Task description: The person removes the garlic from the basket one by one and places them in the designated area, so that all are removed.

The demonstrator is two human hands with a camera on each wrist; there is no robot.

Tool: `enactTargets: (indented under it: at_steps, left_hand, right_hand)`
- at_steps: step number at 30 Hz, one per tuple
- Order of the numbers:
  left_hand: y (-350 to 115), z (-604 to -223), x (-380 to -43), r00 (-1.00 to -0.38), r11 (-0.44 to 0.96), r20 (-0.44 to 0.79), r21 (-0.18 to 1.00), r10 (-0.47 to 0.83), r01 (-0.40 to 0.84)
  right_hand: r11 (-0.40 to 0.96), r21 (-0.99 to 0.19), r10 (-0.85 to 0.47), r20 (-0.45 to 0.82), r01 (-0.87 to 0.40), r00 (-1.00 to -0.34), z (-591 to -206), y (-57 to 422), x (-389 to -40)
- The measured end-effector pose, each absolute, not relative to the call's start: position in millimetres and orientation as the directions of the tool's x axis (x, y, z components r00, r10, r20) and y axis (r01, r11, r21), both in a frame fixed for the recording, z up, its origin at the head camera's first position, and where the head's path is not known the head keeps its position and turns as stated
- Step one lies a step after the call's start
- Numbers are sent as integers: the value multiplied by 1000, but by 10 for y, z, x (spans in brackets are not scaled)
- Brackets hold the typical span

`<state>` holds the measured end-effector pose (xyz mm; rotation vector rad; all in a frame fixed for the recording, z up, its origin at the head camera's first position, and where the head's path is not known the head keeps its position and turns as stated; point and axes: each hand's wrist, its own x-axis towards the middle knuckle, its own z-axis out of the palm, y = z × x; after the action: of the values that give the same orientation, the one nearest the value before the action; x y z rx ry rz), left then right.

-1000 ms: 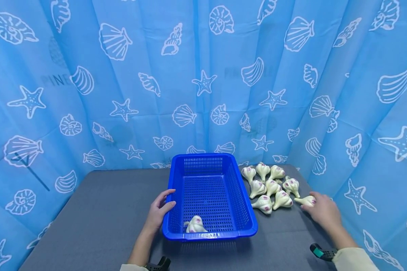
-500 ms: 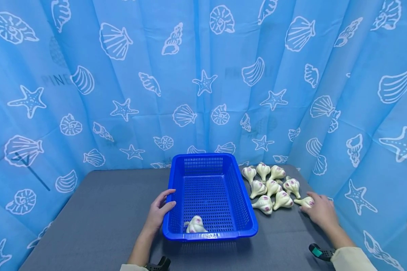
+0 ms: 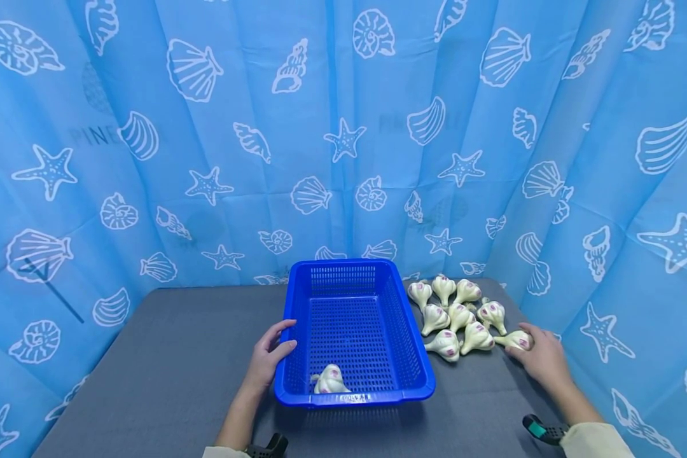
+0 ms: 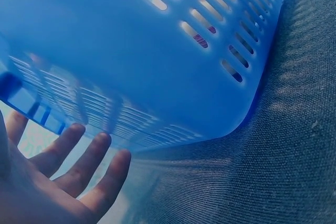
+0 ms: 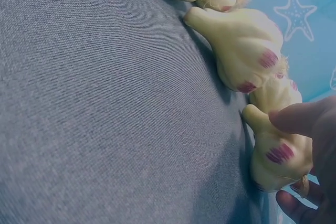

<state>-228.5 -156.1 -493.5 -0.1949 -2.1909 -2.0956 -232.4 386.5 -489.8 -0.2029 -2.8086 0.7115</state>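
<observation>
My left hand (image 3: pixel 266 359) holds the left rim of a blue perforated plastic basket (image 3: pixel 357 398). In the left wrist view its fingers (image 4: pixel 93 153) are bent against the outside of the basket wall (image 4: pixel 105 72). One white garlic bulb (image 3: pixel 330 379) with purple marks lies inside, at the basket's near end. On the right, my right hand (image 3: pixel 544 358) grips another garlic bulb (image 3: pixel 518 341), its stem pointing left toward the group. The right wrist view shows the thumb (image 5: pixel 294 120) over this bulb (image 5: pixel 278 156) and other fingers around its far side, partly out of frame.
Several more garlic bulbs (image 3: pixel 460 316) sit in a cluster between the basket and my right hand. Grey cloth (image 3: pixel 194 356) covers the table. A blue curtain (image 3: pixel 343 159) printed with shells and starfish surrounds the back and sides.
My right hand has shifted slightly left, and the garlic bulb under its fingers has moved a little with it. The left hand and the basket have stayed put.
</observation>
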Motion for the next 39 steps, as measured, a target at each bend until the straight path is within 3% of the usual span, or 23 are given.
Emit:
enactTargets:
  at_steps: [9, 19, 27, 39]
  left_hand:
    - [-1554, -4926, -2274, -988, 41, 156, 987, 18, 157]
    - [-1561, -4941, -2305, -985, 42, 172, 984, 20, 173]
    - [-1562, -4950, -2300, -985, 52, 173, 984, 10, 173]
    - [-1558, -4940, -2294, -986, 56, 168, 984, 16, 168]
  right_hand:
    - [862, -505, 196, 246, 47, -949, -4920, 3849, -2348]
    - [811, -583, 310, 366, 44, -877, -4835, 3778, -2337]
    - [740, -670, 385, 351, 58, -853, -4649, 3574, -2350]
    - [627, -756, 290, 450, -187, -845, -4311, 3086, -2401]
